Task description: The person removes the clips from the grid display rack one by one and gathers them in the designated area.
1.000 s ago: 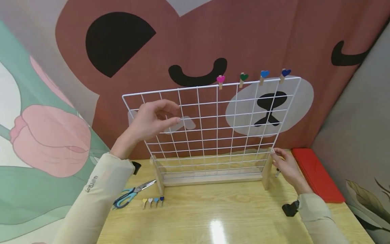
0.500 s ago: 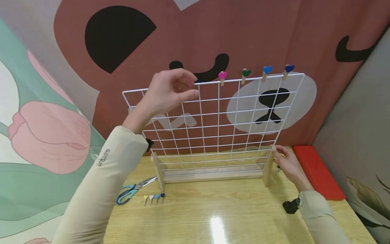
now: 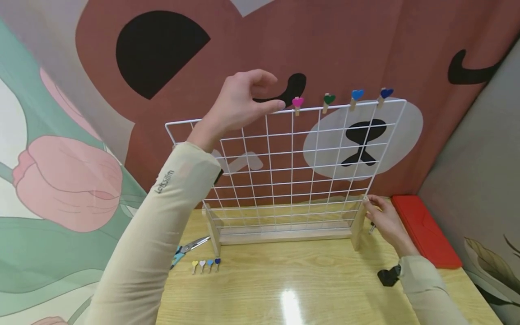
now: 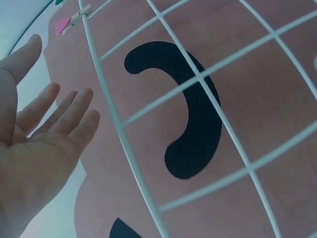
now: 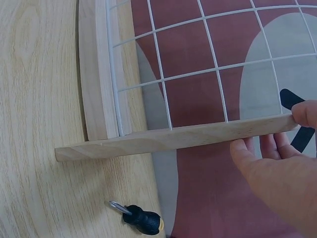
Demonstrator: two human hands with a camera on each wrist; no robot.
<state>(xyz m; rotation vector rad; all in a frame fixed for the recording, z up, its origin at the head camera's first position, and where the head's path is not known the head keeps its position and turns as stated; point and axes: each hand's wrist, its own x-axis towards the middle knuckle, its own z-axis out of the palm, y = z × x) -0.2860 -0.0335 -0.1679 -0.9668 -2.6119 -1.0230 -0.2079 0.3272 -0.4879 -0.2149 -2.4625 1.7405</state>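
Observation:
A white wire grid [image 3: 284, 167] stands upright in a wooden stand [image 3: 284, 235] on the table. Clipped along its top bar are a pink [image 3: 297, 103], a green [image 3: 327, 99], a blue [image 3: 356, 95] and a dark blue heart clip [image 3: 384, 94]. My left hand [image 3: 273, 94] is raised at the top bar, just left of the pink clip. In the left wrist view the left hand [image 4: 59, 99] is spread beside the wire and holds nothing. My right hand [image 3: 367, 203] pinches the top of the stand's right wooden post [image 5: 198, 136].
Several small heart clips [image 3: 206, 264] lie in a row on the wooden table [image 3: 284, 280], with scissors [image 3: 184, 250] to their left. A small screwdriver [image 5: 138, 219] lies behind the right post. A red flat box [image 3: 426, 230] sits at the far right. A printed curtain hangs behind.
My left hand has risen from the middle of the grid to its top bar and moved right toward the pink clip. The right hand has stayed on the post.

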